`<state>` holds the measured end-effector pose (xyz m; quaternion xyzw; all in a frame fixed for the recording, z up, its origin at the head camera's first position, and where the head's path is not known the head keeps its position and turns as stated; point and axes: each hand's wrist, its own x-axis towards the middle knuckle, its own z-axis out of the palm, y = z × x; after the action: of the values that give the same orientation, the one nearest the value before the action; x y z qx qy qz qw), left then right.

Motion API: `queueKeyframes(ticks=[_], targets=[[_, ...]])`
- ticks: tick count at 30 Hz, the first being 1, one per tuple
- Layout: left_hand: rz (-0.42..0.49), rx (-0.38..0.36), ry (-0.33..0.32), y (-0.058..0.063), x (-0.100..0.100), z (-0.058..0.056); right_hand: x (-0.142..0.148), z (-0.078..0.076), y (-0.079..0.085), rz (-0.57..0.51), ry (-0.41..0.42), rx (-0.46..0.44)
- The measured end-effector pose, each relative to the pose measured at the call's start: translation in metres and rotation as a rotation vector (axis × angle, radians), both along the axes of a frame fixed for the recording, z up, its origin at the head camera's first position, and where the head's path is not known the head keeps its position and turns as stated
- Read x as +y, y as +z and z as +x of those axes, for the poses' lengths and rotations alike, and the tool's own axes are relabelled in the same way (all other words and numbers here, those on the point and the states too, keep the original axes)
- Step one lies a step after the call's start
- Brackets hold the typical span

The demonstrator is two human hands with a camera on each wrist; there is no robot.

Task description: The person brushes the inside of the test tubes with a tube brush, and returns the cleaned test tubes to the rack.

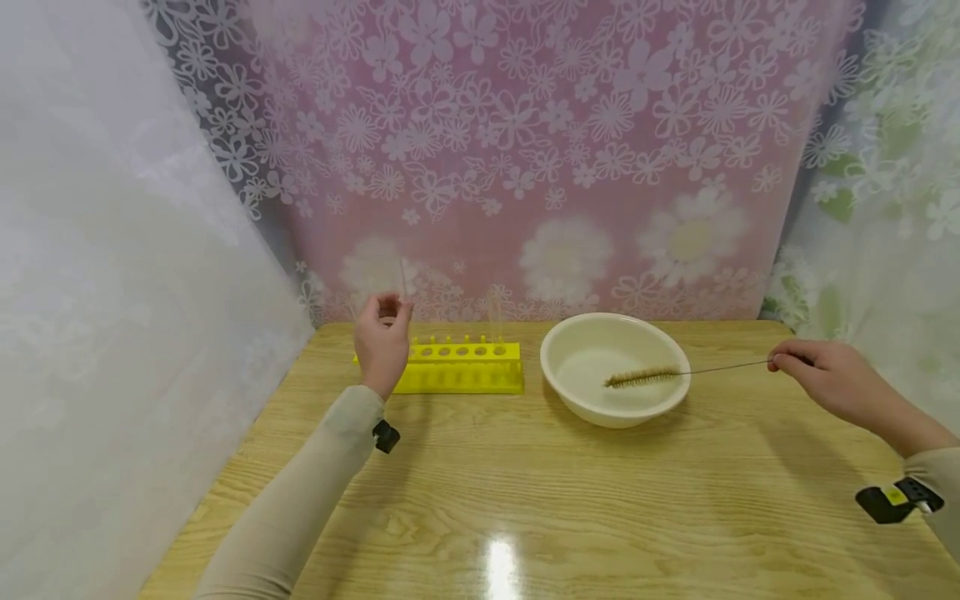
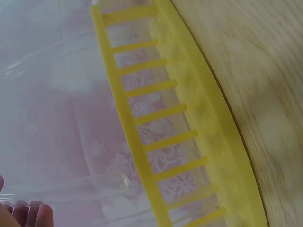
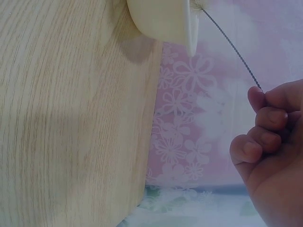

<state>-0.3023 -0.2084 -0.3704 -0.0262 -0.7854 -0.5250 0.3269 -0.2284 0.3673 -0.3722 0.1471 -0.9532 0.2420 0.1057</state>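
Note:
My left hand (image 1: 384,343) is raised at the left part of a yellow test tube rack (image 1: 457,377) and pinches a clear glass test tube (image 2: 90,184). The tube is faint against the curtain. Another clear test tube (image 1: 496,321) stands upright in the rack's right end. Over on the right, my right hand (image 1: 825,375) pinches the twisted wire handle of a test tube brush (image 1: 643,377) between thumb and forefinger, its other fingers curled in the right wrist view. The brush's tan bristles lie over the cream bowl (image 1: 576,398); whether they touch it I cannot tell.
Rack and bowl stand side by side toward the back of the wooden table (image 1: 465,492). A pink flowered curtain (image 1: 525,167) hangs just behind the table's back edge. Pale sheets (image 1: 135,250) hang on both sides.

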Motion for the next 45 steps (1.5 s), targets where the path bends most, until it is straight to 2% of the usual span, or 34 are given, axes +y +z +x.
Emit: queueKeyframes(ticks=[8,17,23,32,39,45], targets=[[-0.104,-0.001,0.091,-0.007,-0.007,-0.004,-0.003,0.001,-0.001,-0.004,0.009,0.004],[-0.212,-0.131,0.197,-0.016,-0.011,-0.002,-0.004,0.000,-0.002,-0.011,0.015,0.013],[-0.354,-0.149,0.210,-0.028,-0.013,-0.006,-0.004,0.000,-0.003,-0.017,0.014,0.001],[-0.496,-0.169,0.245,-0.038,-0.014,-0.008,-0.006,-0.003,-0.005,-0.003,0.017,-0.007],[-0.505,-0.171,0.240,-0.043,-0.015,-0.010,-0.007,-0.005,-0.006,-0.006,0.018,-0.005],[-0.495,-0.207,0.225,-0.044,-0.016,-0.008,-0.007,-0.008,-0.007,0.001,0.013,-0.004]])
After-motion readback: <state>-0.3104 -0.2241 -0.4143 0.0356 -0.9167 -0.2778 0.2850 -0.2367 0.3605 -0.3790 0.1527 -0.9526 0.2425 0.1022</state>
